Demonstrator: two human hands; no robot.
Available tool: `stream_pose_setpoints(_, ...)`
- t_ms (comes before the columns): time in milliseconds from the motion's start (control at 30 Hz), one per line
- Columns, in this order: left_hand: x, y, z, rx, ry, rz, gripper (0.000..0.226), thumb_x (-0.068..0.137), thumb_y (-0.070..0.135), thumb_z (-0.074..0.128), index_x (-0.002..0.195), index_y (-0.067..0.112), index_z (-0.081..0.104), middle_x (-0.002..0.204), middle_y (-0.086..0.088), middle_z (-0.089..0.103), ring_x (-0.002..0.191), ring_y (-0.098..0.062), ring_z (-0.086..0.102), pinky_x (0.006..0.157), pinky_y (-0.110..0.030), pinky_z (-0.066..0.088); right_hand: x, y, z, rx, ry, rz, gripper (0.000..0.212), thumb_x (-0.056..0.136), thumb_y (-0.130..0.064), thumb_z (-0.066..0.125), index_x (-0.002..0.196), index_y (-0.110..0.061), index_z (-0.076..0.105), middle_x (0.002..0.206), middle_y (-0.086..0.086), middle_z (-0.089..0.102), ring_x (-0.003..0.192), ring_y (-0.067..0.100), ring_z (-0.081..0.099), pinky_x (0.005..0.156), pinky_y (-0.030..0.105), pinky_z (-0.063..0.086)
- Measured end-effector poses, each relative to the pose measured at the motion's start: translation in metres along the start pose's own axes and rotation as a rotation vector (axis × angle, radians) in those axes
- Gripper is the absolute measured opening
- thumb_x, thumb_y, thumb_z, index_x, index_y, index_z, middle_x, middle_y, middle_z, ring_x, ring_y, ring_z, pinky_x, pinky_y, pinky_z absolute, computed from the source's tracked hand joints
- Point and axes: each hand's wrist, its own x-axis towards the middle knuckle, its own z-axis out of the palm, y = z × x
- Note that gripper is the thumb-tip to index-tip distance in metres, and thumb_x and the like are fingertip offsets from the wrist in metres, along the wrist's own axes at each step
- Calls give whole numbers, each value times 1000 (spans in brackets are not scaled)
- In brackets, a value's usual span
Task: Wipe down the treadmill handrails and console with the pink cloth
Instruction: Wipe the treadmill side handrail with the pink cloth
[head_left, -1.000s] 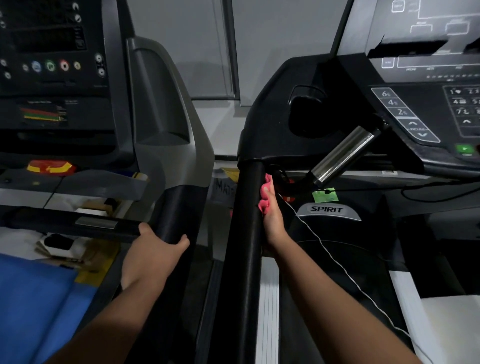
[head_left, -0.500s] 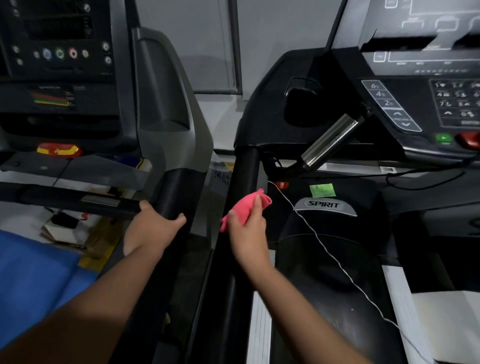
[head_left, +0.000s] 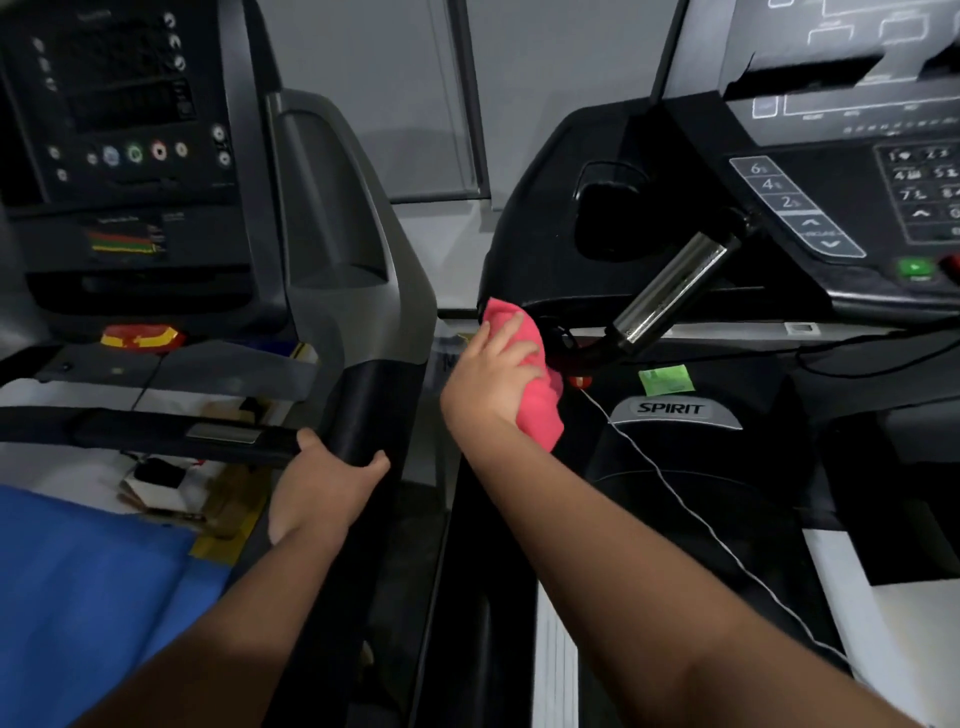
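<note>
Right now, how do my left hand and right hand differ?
The left hand is bare and grips the grey treadmill's rail; the right hand holds the cloth against the Spirit treadmill's rail. The left hand sits lower in view; the right hand reaches higher, just under the console. Both are on black rails.

Near centre, the right hand (head_left: 493, 374) presses the pink cloth (head_left: 537, 400) round the top of the black handrail (head_left: 483, 597), its fingers curled over the fabric. At 2 o'clock sits the console (head_left: 831, 197), with a chrome grip bar (head_left: 670, 291) slanting down toward the cloth. Toward 8 o'clock, the left hand (head_left: 327, 483) grips the neighbouring treadmill's rail (head_left: 374, 405). Farther out that way lies a blue mat (head_left: 88, 597).
</note>
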Motion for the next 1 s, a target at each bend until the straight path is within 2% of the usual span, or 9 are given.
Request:
stream_pose_setpoints(267, 1, 2, 0, 31, 3, 12, 63, 79, 52, 63, 114, 7, 37, 102, -19, 61, 88, -36, 61, 64, -35, 46, -11, -8, -9, -432, -39, -221, 69, 94, -28, 52, 151, -18, 14, 152, 31, 3, 130, 64, 6, 98, 71, 26)
stream_pose_setpoints(400, 0, 2, -1, 26, -2, 14, 67, 80, 52, 63, 120, 6, 36, 103, -20, 61, 86, -36, 61, 63, -35, 45, -54, 3, -10, -472, -92, -434, 55, 100, -39, 30, 149, -15, 23, 152, 20, 20, 136, 56, 1, 99, 76, 12)
stream_pose_setpoints(533, 0, 0, 0, 14, 1, 18, 64, 79, 51, 64, 117, 7, 36, 103, -19, 60, 87, -36, 60, 64, -35, 43, -148, 27, -2, -308, -128, -794, 57, 96, -43, 31, 141, -9, 38, 143, 17, 38, 137, 43, 17, 103, 73, 3)
stream_pose_setpoints(600, -1, 0, 1, 14, 5, 17, 63, 79, 51, 63, 116, 8, 36, 103, -19, 60, 87, -36, 60, 64, -35, 42, -188, 45, 8, -101, -82, -918, 52, 89, -45, 32, 119, -14, 62, 117, 10, 60, 122, 33, 42, 108, 67, 15)
stream_pose_setpoints(700, -1, 0, 1, 22, 11, 19, 63, 80, 52, 63, 117, 8, 37, 104, -19, 60, 88, -36, 60, 63, -35, 41, -172, 64, 20, 275, 110, -840, 42, 68, -45, 35, 78, -24, 69, 83, -4, 65, 99, 22, 59, 101, 61, 35)
stream_pose_setpoints(767, 1, 1, 0, 28, 14, 19, 65, 80, 52, 63, 119, 8, 37, 104, -19, 60, 88, -36, 60, 62, -35, 41, -121, 69, 15, 447, 147, -688, 47, 68, -40, 38, 97, -20, 69, 118, 1, 61, 127, 27, 45, 102, 69, 26)
stream_pose_setpoints(833, 0, 0, 0, 33, 14, 18, 65, 79, 52, 63, 120, 9, 36, 104, -18, 59, 85, -35, 59, 60, -35, 40, -69, 73, 9, 693, 1, -500, 52, 74, -38, 41, 121, -22, 59, 150, -2, 32, 145, 26, 6, 111, 62, 13)
stream_pose_setpoints(900, 0, 1, 0, 33, 10, 20, 65, 80, 52, 63, 121, 9, 36, 105, -18, 59, 82, -33, 57, 58, -34, 40, -42, 71, 12, 934, -46, -404, 28, 80, -30, 46, 104, -32, 61, 155, -7, 21, 145, 23, -7, 115, 53, 9)
stream_pose_setpoints(1000, 2, 0, 2, 34, 15, 30, 66, 79, 52, 63, 121, 9, 36, 106, -19, 59, 87, -36, 59, 61, -35, 41, -50, 62, 32, 1210, 41, -278, 17, 75, -28, 51, 76, -44, 56, 150, -25, 21, 144, 24, 11, 111, 54, 23)
